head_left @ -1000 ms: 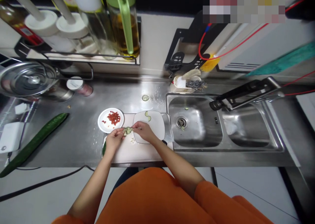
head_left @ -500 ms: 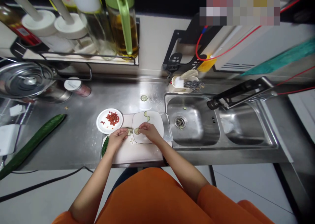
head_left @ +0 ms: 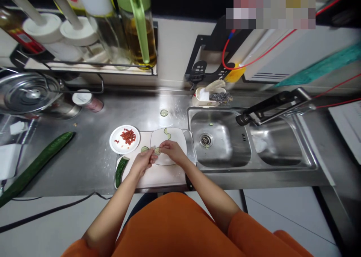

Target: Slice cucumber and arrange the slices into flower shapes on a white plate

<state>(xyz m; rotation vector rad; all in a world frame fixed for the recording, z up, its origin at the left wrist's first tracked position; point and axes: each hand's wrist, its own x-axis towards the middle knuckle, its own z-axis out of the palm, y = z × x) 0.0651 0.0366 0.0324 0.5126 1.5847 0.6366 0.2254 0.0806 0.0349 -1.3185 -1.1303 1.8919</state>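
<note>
My right hand (head_left: pixel 173 152) pinches a thin cucumber slice (head_left: pixel 157 151) over the near left part of a white squarish plate (head_left: pixel 180 138). The fingertips of my left hand (head_left: pixel 144 161) are closed at the left edge of that same slice. Just beyond my left hand, another cucumber slice (head_left: pixel 144 149) lies on the pale cutting board (head_left: pixel 160 177). Small curved slices (head_left: pixel 167 135) lie near the plate's far edge. A cut length of cucumber (head_left: pixel 121 172) rests at the board's left end, beside my left forearm.
A round white plate (head_left: pixel 122 143) with chopped red pieces stands at the board's far left corner. A knife (head_left: pixel 191 147) lies along the board's right side, by the sink (head_left: pixel 222 136). On the left lies a whole cucumber (head_left: pixel 39 163). One slice (head_left: pixel 164 113) is on the steel counter.
My left hand has moved right, from a slice over the board to the slice in my right hand. The first slice now lies on the board, and more of the cut cucumber shows.
</note>
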